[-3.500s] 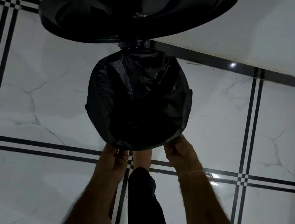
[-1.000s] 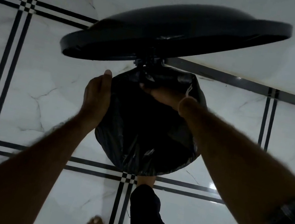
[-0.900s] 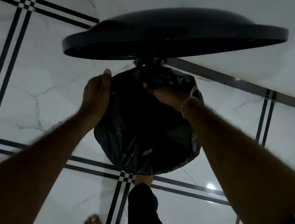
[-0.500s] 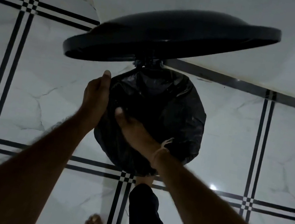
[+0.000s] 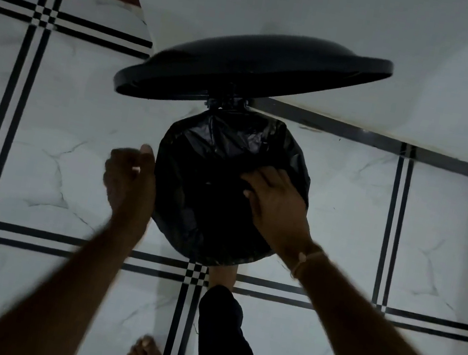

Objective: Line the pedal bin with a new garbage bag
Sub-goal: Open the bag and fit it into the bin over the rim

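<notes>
The garbage bag [image 5: 214, 158] is being pressed by the flat-fingered right hand [image 5: 276, 206], newly shifted from beside the left hand [image 5: 129, 177] (grip unclear): lining is probably being finished.

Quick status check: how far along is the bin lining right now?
Done: the garbage bag sits in the pedal bin, edge draped over the rim; the lid is up. In hand: the right hand presses flat on the bag's right side; the left hand is at the left rim, grip too blurred to judge. Left: probably final smoothing, then lowering the lid.
</notes>
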`<act>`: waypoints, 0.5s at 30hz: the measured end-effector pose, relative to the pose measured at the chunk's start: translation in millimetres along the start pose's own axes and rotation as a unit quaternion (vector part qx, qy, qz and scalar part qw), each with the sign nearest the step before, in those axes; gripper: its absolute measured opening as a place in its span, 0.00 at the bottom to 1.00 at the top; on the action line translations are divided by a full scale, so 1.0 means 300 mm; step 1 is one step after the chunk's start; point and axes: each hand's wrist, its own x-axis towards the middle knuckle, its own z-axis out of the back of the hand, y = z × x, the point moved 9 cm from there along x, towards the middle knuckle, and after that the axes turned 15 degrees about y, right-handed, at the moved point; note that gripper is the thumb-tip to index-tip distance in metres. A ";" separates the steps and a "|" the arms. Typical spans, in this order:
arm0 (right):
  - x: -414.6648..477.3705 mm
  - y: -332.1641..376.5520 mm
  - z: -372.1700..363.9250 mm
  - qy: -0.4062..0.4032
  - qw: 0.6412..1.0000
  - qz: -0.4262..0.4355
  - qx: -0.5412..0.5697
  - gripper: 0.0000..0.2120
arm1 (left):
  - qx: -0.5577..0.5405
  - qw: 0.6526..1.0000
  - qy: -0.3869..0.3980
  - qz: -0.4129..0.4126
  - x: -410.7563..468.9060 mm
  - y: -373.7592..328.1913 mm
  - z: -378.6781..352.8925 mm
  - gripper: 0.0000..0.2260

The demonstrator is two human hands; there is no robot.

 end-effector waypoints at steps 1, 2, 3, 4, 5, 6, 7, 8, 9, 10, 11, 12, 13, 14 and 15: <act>-0.069 -0.028 0.047 -0.093 0.993 -0.060 0.046 0.15 | -0.007 0.998 -0.053 0.021 -0.065 0.040 0.025 0.20; -0.143 -0.084 0.053 -0.157 0.970 -0.140 0.119 0.15 | -0.059 0.995 -0.057 0.059 -0.128 0.096 0.012 0.18; -0.210 -0.154 0.024 -0.193 0.927 -0.224 0.231 0.16 | -0.147 0.983 -0.008 0.112 -0.175 0.165 -0.041 0.18; -0.260 -0.224 -0.041 -0.202 0.852 -0.303 0.375 0.16 | -0.244 0.952 0.066 0.173 -0.227 0.223 -0.116 0.19; -0.287 -0.267 -0.132 -0.183 0.746 -0.358 0.531 0.16 | -0.325 0.911 0.126 0.219 -0.275 0.265 -0.177 0.19; -0.301 -0.274 -0.211 -0.150 0.638 -0.382 0.652 0.17 | -0.384 0.877 0.155 0.243 -0.313 0.289 -0.210 0.18; -0.302 -0.264 -0.261 -0.117 0.552 -0.383 0.731 0.17 | -0.429 0.853 0.165 0.246 -0.326 0.304 -0.224 0.16; -0.304 -0.260 -0.290 -0.097 0.499 -0.372 0.776 0.17 | -0.463 0.837 0.168 0.238 -0.332 0.309 -0.230 0.13; -0.302 -0.259 -0.301 -0.093 0.466 -0.354 0.806 0.17 | -0.487 0.824 0.169 0.233 -0.339 0.304 -0.239 0.10; -0.299 -0.267 -0.310 -0.096 0.447 -0.340 0.822 0.17 | -0.500 0.816 0.169 0.237 -0.343 0.302 -0.248 0.10; -0.295 -0.267 -0.309 -0.096 0.433 -0.326 0.835 0.18 | -0.509 0.808 0.168 0.245 -0.346 0.301 -0.256 0.10; -0.289 -0.268 -0.305 -0.094 0.428 -0.320 0.840 0.19 | -0.513 0.803 0.164 0.255 -0.344 0.301 -0.261 0.10; -0.284 -0.273 -0.294 -0.097 0.428 -0.320 0.840 0.18 | -0.513 0.801 0.159 0.263 -0.337 0.304 -0.264 0.10; -0.283 -0.280 -0.280 -0.099 0.435 -0.326 0.833 0.17 | -0.510 0.801 0.159 0.270 -0.328 0.305 -0.264 0.10; -0.288 -0.291 -0.264 -0.098 0.455 -0.338 0.818 0.16 | -0.506 0.801 0.163 0.275 -0.322 0.304 -0.265 0.09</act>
